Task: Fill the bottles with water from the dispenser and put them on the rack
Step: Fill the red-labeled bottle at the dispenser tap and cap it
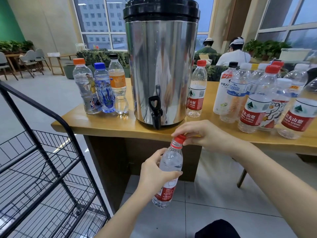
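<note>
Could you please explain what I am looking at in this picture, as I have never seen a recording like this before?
There is no robot here. A person wears a camera on the head, so this single picture looks forward and down at their own bare hands. The left hand grips a clear bottle that seems to hold water, while the right hand pinches its red cap. On the wooden table stands a steel water dispenser with a black tap. Three capped bottles stand to its left and a larger group to its right. A black wire rack stands at the lower left.
</note>
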Motion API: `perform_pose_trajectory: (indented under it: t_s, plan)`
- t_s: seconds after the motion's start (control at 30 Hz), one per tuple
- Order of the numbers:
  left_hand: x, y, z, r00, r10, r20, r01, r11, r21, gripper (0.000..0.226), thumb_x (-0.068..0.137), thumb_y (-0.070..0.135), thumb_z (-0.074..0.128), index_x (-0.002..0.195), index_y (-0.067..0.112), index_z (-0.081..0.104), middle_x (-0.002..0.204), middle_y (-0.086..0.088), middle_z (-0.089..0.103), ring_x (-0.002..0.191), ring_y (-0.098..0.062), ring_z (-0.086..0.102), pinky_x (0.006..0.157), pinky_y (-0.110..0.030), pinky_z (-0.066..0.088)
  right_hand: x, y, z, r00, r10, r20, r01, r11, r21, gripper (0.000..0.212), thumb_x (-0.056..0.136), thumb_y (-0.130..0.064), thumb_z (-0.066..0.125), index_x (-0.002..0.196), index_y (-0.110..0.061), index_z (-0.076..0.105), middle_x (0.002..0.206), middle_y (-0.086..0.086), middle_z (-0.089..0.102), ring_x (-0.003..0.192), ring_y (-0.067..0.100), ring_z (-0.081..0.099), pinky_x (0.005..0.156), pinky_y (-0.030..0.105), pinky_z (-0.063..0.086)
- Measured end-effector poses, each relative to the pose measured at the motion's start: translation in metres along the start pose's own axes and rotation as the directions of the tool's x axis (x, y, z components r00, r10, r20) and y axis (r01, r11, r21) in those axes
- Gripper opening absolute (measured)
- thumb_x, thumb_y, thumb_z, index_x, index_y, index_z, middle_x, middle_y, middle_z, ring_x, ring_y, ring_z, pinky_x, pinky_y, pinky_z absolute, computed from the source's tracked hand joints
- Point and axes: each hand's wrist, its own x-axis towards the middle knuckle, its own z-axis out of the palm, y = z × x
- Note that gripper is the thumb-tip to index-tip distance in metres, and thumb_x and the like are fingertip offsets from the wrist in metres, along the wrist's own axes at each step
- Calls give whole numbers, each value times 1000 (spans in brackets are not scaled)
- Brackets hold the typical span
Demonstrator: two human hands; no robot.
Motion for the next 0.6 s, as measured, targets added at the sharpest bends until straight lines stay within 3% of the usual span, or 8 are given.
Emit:
perform_pose_trajectory:
  t_s: [0.23,0.37,0.43,0.47,0.53,0.6]
  plan:
    - [-11,2,-5,999,30,30,-31,999,31,74,63,36,90,129,38,55,107,20,68,100,-3,66,86,-28,57,2,-8,2,995,12,96,-3,995,-95,36,85,-8,70,118,-22,68,112,-9,65,107,0,58,90,15,48]
    - [-16,9,-6,999,44,16,-44,999,16,66,65,34,89,118,47,52,101,26,63,97,0,63,77,-15,52,8,-19,7,982,143,127,-112,968,-225,35,86,-51,55,112,-28,57,96,-12,61,78,-2,60,68,14,47]
    - [-17,11,-8,998,54,38,-55,998,20,66,65,35,89,114,51,50,98,28,63,95,2,63,72,-11,49,8,-25,12,974,168,155,-77,880,-468,49,76,-72,34,101,-31,44,80,-14,53,66,4,54,56,16,39]
    - [-18,12,-9,996,63,65,-65,998,28,66,64,35,90,115,51,51,98,29,63,96,3,63,70,-10,48,7,-27,13,984,85,156,30,789,-614,54,75,-77,23,95,-29,39,74,-12,50,62,7,51,52,19,34]
    - [-19,14,-11,988,81,135,-86,996,34,69,65,36,89,123,47,54,104,27,66,102,3,63,72,-11,50,4,-23,12,977,-119,179,213,649,-730,60,86,-74,7,82,-25,40,65,-9,49,56,12,47,47,22,28]
    - [-21,16,-12,980,111,168,-117,993,31,69,67,36,88,126,48,54,109,28,66,106,5,61,77,-12,51,4,-21,11,963,-228,145,259,623,-738,62,97,-61,7,67,-22,45,56,-7,47,48,12,44,43,24,27]
